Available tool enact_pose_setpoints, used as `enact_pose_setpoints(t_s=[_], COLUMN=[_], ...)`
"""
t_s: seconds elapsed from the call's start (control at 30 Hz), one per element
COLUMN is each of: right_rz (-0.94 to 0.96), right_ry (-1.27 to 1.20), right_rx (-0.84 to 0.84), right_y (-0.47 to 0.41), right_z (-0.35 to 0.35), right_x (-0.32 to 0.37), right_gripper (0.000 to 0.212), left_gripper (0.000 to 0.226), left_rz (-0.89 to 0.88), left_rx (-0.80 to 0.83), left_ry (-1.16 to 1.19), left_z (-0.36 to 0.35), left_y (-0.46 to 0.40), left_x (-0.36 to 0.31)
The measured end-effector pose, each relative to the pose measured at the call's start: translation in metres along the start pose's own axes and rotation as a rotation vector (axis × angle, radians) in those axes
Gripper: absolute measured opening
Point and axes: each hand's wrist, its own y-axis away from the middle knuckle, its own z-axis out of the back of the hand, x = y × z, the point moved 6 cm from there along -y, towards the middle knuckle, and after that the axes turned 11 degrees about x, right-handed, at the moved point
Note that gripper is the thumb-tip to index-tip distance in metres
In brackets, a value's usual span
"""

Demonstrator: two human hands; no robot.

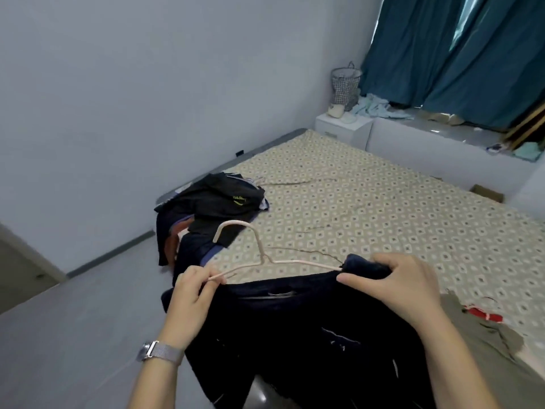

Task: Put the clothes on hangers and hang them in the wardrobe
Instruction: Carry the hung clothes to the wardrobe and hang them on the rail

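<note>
Dark navy garment [309, 335], nearly black, hangs in front of the person over the near edge of the bed [383, 208], its neck opening turned upward and a small pale label visible inside the collar. A few thin light marks show lower on the fabric, too blurred to read. A pale pink wire hanger [259, 255] is partly inside it: the right arm of the hanger disappears into the bunched shoulder cloth, while the left arm and the curved hook stay bare above the collar, the hook tilting toward the left.

The left hand [191, 293] pinches the bare left end of the hanger between thumb and fingertips, right at the garment's left shoulder edge. A metal-mesh watch [160, 351] sits on that wrist. The right hand [404, 287] grips the rolled-up cloth at the right shoulder, fingers curled over the top and thumb underneath.

Beyond the hook, a heap of dark clothes [212, 214] lies on the left part of the patterned bedsheet, one piece showing a small yellow-green logo. An olive-grey garment [477, 326] with a red-and-white item [483, 314] on it lies at the right, touching the navy one. Teal curtains [460, 54] hang in the far corner beside a checked laundry basket [345, 84] and a white nightstand [343, 128].
</note>
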Motion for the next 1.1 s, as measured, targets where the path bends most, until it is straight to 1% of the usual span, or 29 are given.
enact_pose_setpoints(t_s=[0.07,0.17,0.27,0.33,0.43,0.47,0.57,0.67,0.77,0.93,1.03,1.1], right_rz=[0.074,0.189,0.316,0.395,0.534,0.581,0.719,0.83,0.936,1.072,1.14,1.187], right_ry=[-0.018,-0.081,-0.158,-0.165,-0.164,-0.181,-0.201,-0.217,-0.131,-0.1,-0.075,-0.089], right_rx=[0.034,0.092,0.157,0.18,0.226,0.252,0.328,0.412,0.478,0.639,0.773,0.845], right_y=[0.002,0.004,0.007,0.006,0.004,0.004,0.01,0.018,0.027,0.047,0.056,0.065], right_z=[-0.021,-0.052,-0.08,-0.098,-0.131,-0.144,-0.183,-0.225,-0.265,-0.306,-0.333,-0.348], right_x=[0.037,0.087,0.139,0.178,0.242,0.262,0.315,0.354,0.393,0.453,0.484,0.499], right_gripper=[0.068,0.061,0.067,0.068,0.052,0.05,0.052,0.049,0.054,0.037,0.041,0.044], left_gripper=[0.018,0.028,0.026,0.023,0.02,0.019,0.022,0.027,0.031,0.033,0.033,0.028], left_rz=[0.014,0.065,0.139,0.197,0.28,0.315,0.421,0.522,0.624,0.779,0.863,0.929], left_rx=[-0.067,-0.157,-0.276,-0.394,-0.61,-0.67,-0.811,-0.914,-1.026,-1.203,-1.304,-1.344], left_ry=[0.047,0.085,0.081,0.063,0.023,0.013,-0.025,-0.08,-0.093,-0.182,-0.233,-0.248], left_z=[0.037,0.089,0.136,0.164,0.197,0.204,0.224,0.236,0.241,0.251,0.253,0.247], left_y=[0.03,0.074,0.118,0.146,0.188,0.203,0.248,0.285,0.315,0.351,0.367,0.377], left_x=[0.016,0.041,0.061,0.07,0.081,0.086,0.1,0.106,0.113,0.112,0.108,0.109])
